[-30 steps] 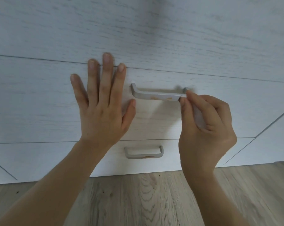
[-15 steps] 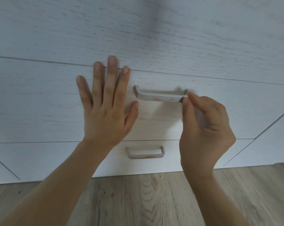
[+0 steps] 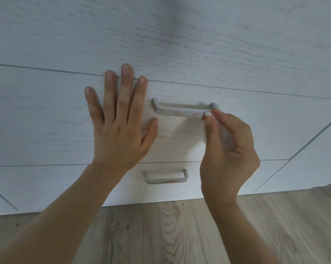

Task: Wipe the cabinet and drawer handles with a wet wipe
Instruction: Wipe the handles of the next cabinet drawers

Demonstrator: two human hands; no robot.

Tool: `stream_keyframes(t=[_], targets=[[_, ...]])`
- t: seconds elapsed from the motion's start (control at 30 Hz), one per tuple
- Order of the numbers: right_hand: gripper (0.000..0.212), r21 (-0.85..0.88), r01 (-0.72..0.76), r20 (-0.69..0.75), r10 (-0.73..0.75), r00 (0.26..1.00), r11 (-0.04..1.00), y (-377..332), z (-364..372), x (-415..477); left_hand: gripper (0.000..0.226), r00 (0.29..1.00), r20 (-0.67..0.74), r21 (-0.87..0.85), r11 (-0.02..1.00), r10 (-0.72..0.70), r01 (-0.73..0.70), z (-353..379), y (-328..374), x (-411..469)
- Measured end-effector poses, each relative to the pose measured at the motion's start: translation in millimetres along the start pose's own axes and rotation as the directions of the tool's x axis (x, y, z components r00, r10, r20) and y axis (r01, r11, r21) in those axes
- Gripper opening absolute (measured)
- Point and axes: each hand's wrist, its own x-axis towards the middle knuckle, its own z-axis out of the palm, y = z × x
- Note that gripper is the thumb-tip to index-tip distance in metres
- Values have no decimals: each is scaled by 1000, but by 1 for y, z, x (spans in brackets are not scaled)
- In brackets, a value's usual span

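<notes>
Fingers (image 3: pixel 125 96) straight, the left hand (image 3: pixel 119 128) presses flat on the white drawer front (image 3: pixel 46 121), just left of the upper handle (image 3: pixel 179 112), which carries orange smears. Right hand (image 3: pixel 229 155) pinches a white wet wipe (image 3: pixel 226 134) against that handle's right end.

Right hand (image 3: pixel 228 149) with wet wipe (image 3: pixel 226 136) seemingly crept slightly left along upper handle (image 3: pixel 179 111); shift small.

Grey handle (image 3: pixel 179 112) orange-smeared; wipe (image 3: pixel 227 134) at right end
</notes>
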Motion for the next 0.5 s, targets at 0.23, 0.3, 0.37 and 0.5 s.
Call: stream_keyframes(t=[0.23, 0.3, 0.37, 0.5], targets=[[17, -31, 2, 44, 0, 999, 1000, -2, -3, -10, 69, 1000, 11, 9, 1000, 10, -11, -1, 0, 0], [15, 8, -59, -41, 60, 997, 998, -1, -5, -2, 69, 1000, 18, 5, 1000, 13, -13, -2, -1, 0], [13, 43, -98, -59, 101, 993, 994, -3, -4, 3, 70, 1000, 27, 0, 1000, 15, -15, -2, -1, 0], [16, -16, -36, 55, 37, 998, 999, -10, 4, -3, 69, 999, 38, -5, 1000, 16, -16, -4, -1, 0]])
